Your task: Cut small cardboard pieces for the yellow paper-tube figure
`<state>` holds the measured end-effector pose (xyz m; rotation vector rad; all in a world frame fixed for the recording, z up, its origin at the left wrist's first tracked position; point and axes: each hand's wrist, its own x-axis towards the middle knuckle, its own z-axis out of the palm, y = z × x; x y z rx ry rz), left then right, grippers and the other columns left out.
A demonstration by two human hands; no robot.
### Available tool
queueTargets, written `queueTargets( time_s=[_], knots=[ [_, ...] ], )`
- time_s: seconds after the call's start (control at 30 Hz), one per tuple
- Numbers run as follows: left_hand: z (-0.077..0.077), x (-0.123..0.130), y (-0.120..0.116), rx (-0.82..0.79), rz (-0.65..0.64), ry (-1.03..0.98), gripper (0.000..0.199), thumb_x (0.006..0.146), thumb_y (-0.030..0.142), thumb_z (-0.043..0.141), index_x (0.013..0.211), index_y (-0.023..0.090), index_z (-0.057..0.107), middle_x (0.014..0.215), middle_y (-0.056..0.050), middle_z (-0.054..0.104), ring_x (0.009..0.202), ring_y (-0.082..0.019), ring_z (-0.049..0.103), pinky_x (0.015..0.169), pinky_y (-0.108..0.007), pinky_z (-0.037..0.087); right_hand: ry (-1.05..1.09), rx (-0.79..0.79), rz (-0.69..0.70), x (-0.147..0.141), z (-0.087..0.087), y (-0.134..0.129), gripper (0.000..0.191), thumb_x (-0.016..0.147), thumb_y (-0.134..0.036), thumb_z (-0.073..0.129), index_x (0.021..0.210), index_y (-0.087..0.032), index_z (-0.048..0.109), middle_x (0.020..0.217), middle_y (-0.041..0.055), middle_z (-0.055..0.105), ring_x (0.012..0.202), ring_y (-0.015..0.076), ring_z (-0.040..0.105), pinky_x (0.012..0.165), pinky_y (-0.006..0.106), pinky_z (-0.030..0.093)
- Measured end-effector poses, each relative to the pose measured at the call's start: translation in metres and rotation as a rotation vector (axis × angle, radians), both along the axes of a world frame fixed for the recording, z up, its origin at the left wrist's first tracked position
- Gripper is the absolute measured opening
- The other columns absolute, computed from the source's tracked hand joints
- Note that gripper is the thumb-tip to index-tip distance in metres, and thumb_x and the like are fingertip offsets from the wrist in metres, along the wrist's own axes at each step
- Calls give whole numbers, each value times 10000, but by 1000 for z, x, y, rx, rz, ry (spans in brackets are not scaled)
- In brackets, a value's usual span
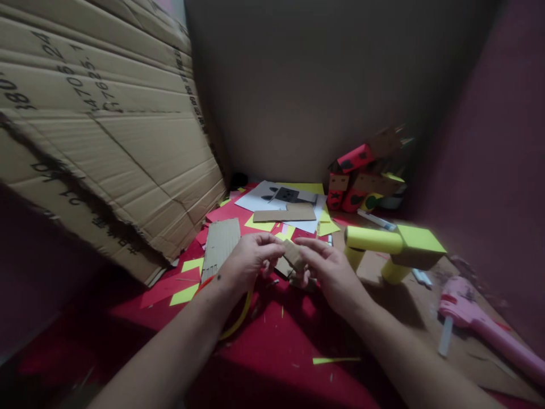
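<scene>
Between both hands, above the red table surface (272, 341), is a small folded-looking cardboard piece (293, 255). My left hand (256, 257) pinches its left side with thumb and finger. On its right side, my right hand (326, 267) grips it with thumb and fingers. More small cardboard bits (283, 267) lie just beneath, partly hidden by the hands. To the left of my left hand rests a flat cardboard rectangle (221, 247). A red and yellow scissors-like loop (242, 318) shows partly behind my left forearm.
A large printed cardboard sheet (128, 136) leans at left. Papers (259, 196) and a cut cardboard strip (281, 216) lie at the back. On the right are a yellow paper-covered tube figure (374, 240), a pink glue gun (464, 307) and several red and brown figures (353, 184).
</scene>
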<state>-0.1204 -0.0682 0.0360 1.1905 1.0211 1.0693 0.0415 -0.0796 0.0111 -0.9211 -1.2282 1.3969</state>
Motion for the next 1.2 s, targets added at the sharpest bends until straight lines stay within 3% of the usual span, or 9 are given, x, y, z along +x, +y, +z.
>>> queueTargets(
  time_s=[0.07,0.17,0.6,0.77,0.9,1.2],
  knots=[
    [-1,-4,3,-55,-40,-89,119,655,193,682,682,130,584,452,63,460,363,-35,355,337,-149,266,193,-135,65,2,4,1,359,730,-406,640,978,-150,590,631,15,631,485,136,567,434,249,442],
    [-3,-6,4,-120,-102,-131,130,646,198,664,642,129,554,484,56,446,373,-33,343,329,-150,276,291,-186,100,3,8,1,339,706,-374,661,938,-135,599,580,17,616,500,161,594,442,261,458],
    [-8,-6,11,-231,-193,-150,71,643,159,618,668,106,577,525,32,488,372,-34,375,289,-130,305,298,-163,134,1,6,-2,269,695,-279,682,904,-138,587,594,18,634,432,133,570,369,227,453],
    [-6,-5,12,-238,-247,-113,107,670,187,604,700,84,601,532,-61,601,394,-85,488,287,-137,328,315,-210,321,1,6,-2,185,802,-264,567,891,-103,592,709,105,692,533,174,657,447,250,523],
    [-8,-5,12,-243,-285,-104,112,697,194,598,706,83,605,520,-72,618,379,-81,480,286,-130,341,359,-241,422,3,5,0,179,807,-203,528,906,-72,599,714,116,691,499,149,647,438,220,529],
    [-13,-5,16,-231,-315,-100,121,683,168,602,790,113,606,522,-56,626,399,-103,510,288,-140,368,378,-295,406,4,2,2,194,735,-105,547,927,-76,558,663,106,689,480,161,651,417,218,538]
  ],
)
